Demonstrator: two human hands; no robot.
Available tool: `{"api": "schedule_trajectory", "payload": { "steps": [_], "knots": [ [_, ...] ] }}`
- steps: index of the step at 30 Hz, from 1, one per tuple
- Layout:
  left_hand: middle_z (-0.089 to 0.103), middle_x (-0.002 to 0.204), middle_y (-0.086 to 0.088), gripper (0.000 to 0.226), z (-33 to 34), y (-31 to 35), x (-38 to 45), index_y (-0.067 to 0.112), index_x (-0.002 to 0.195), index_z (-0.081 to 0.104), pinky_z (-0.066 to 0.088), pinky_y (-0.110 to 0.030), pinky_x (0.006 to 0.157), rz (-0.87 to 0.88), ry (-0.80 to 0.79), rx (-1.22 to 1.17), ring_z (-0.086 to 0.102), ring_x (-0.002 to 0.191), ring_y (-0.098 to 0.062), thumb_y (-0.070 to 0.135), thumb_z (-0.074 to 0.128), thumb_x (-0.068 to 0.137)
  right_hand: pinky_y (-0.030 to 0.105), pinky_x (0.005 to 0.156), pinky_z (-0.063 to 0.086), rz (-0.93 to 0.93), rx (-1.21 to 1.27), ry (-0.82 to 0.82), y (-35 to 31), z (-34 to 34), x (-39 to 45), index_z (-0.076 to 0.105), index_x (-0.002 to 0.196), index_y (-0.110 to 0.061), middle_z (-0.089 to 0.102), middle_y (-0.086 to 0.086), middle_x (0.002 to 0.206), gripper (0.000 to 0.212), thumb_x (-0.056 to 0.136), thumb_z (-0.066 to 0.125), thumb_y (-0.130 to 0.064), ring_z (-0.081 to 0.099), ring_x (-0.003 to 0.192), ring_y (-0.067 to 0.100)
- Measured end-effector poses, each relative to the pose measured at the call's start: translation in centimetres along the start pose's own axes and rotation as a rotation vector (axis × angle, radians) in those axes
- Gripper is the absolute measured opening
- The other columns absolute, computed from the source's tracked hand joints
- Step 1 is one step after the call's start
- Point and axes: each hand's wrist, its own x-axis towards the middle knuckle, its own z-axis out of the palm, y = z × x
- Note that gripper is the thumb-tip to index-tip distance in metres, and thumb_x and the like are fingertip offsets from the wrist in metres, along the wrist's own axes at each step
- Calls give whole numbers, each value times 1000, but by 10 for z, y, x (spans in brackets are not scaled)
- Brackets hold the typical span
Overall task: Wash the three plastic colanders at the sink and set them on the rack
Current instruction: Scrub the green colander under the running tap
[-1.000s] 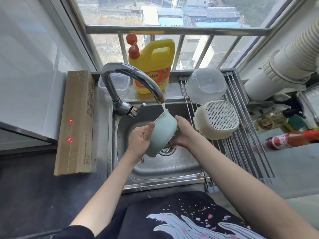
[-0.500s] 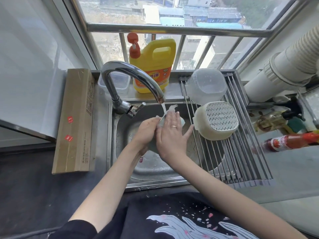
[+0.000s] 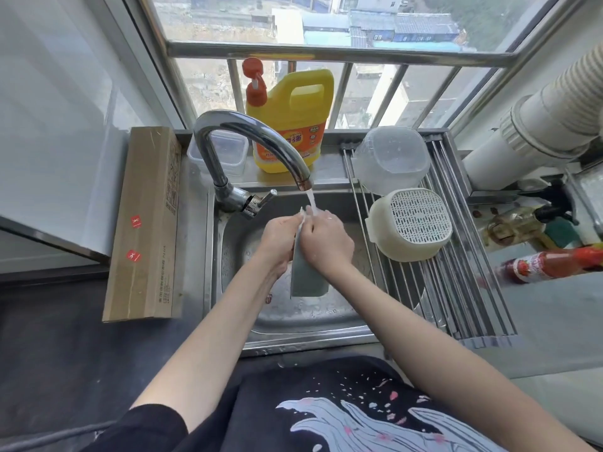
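Clasping a pale green colander (image 3: 308, 275) from both sides, the two hands meet over the sink (image 3: 293, 318) under the running water (image 3: 311, 202). The left hand (image 3: 277, 243) has its grip curled against the colander's left face, fingertips up at the rim. The right hand (image 3: 326, 244) wraps its grip over the right face, a ring on one finger; whether its thumb hooks inside the bowl cannot be told, since the hand hides it. The colander is tilted on edge, its lower part hanging below the wrists above the sink floor.

The stream falls from the curved faucet (image 3: 248, 138) onto the rim between the fingertips.

On the rack (image 3: 456, 288) at the right of the sink lie two more, both upside down: a cream colander (image 3: 412, 225) with its slotted base up, and behind it, touching, a clear colander (image 3: 391, 159).

Behind the faucet stands a yellow detergent jug (image 3: 290, 122) with an orange pump and an orange label; its print is too blurred to read. A clear tub (image 3: 225, 153) sits beside it. A long cardboard box (image 3: 145, 223) with two small red stickers lies on the bench left of the sink. A red-labelled bottle (image 3: 548, 264) lies at the far right.
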Motion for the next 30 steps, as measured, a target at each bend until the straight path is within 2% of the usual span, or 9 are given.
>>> {"api": "schedule_trajectory", "payload": {
  "steps": [3,5,9,12,16,19,24,28,30],
  "knots": [
    [50,65,-8,18,-6,-2,-4,0,71,59,33,-27,57,15,-32,-39,42,59,-15,6,60,87,36,90,42,176,43,-333,-5,-13,31,57,125,-7,57,15,128,40,97,31,-20,53,117,32],
    [49,69,-8,17,-8,-6,-6,2,70,58,34,-30,62,0,-11,-94,42,63,-17,8,63,85,36,92,43,168,-67,-387,-4,-15,38,55,126,0,57,20,128,39,98,30,-12,54,116,35],
    [41,67,-5,26,-10,-6,-1,13,62,49,25,-30,58,27,83,-35,34,63,-15,25,67,76,49,107,28,70,-135,-173,-5,-5,10,58,121,-11,59,11,125,38,97,29,-17,49,123,30],
    [52,64,-2,27,-12,4,2,16,66,52,41,-26,58,2,170,68,48,58,-14,16,55,92,59,113,9,-130,-245,-108,-1,15,-24,32,146,-17,31,3,153,49,101,20,-33,16,145,25],
    [69,92,-12,20,-19,7,2,1,96,67,51,-31,73,39,61,-86,63,82,-22,13,53,90,63,109,20,-592,-223,90,33,25,-54,25,149,-18,34,-1,152,56,94,32,-29,16,145,23],
    [64,100,-14,31,-27,4,-3,9,104,67,46,-32,70,29,-99,-67,56,88,-25,22,44,88,58,113,19,-547,14,119,53,15,-50,22,148,-22,37,-3,150,59,92,39,-26,17,143,9],
    [64,122,-8,58,-30,-7,-2,15,126,58,49,-43,92,41,-238,-130,62,110,-26,56,50,86,52,115,17,-591,-93,118,70,10,-36,16,150,-24,11,-8,157,64,94,41,-43,12,146,10],
    [72,100,3,27,-38,-3,-6,21,109,63,54,-32,79,84,-330,-34,65,92,-15,20,63,81,53,113,22,-673,-146,245,88,4,-39,23,148,-22,23,-4,155,66,91,49,-42,17,145,12],
    [72,96,1,29,-45,-3,-7,18,108,64,54,-27,76,109,-414,56,65,87,-13,9,67,80,54,113,21,-687,-99,281,91,-2,-43,25,147,-17,24,-2,155,64,91,50,-35,18,145,14]
  ]
}}
